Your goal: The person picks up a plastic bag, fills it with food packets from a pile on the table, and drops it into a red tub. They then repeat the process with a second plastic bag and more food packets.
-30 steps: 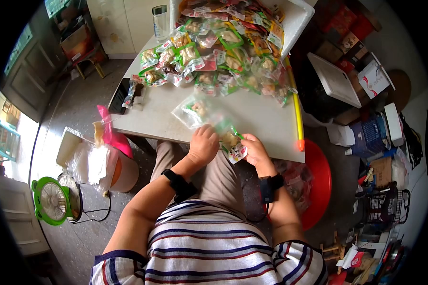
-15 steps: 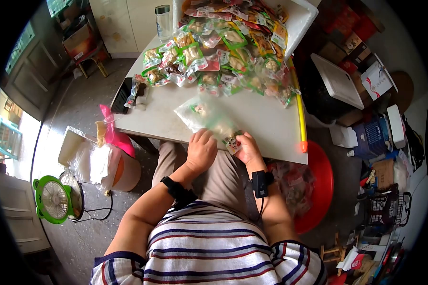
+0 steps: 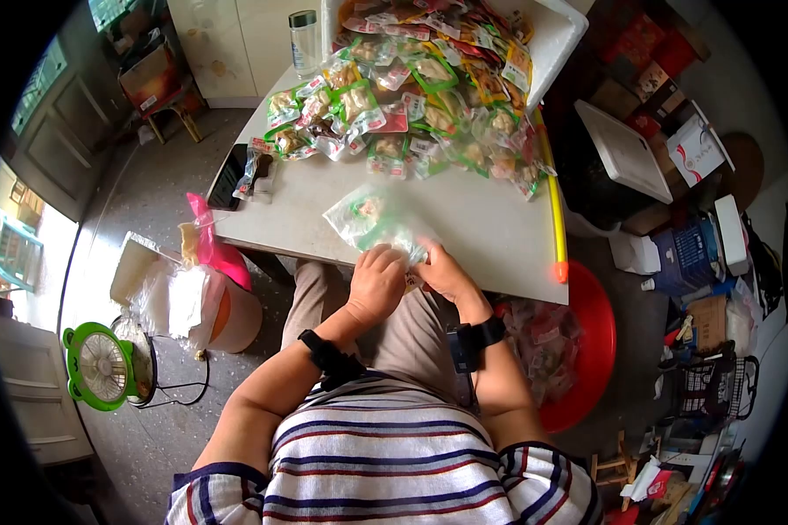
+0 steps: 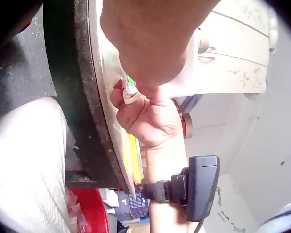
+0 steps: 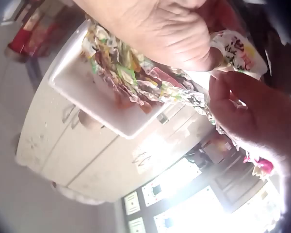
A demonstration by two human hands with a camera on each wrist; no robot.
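Standing at our far left, a round fan (image 3: 101, 367) has a bright green plastic rim with two rounded ears. Moving right, we come to a shiny pink plastic bag (image 3: 214, 249), then to a smooth, pale table (image 3: 298, 219) with a flat black phone (image 3: 228, 179) at its left edge. Behind, glossy packets (image 3: 355, 103), many edged in green, spread in a crinkled heap from a white foam box (image 3: 562, 61).

At the table's near edge we find a clear, wrinkled plastic bag (image 3: 368, 210), lying flat, with pale food and green edging showing through. Just below it is a small packet (image 5: 238, 51), white with dark characters and touches of red and yellow, between the two hands; we cannot tell whether it lies inside the bag.

The left hand (image 3: 376, 284) is knuckles up, fingers bent, with thumb and forefinger pinching the packet's edge. The right hand (image 3: 446, 276) comes in from the other side, fingers curled, gripping the same packet. We see a black strapped device on each wrist.

Farther right, a smooth yellow stick (image 3: 553, 210) with an orange end lies along the table's edge. Beside the table, we see a round red tub (image 3: 599, 350) holding clear, crumpled packs.
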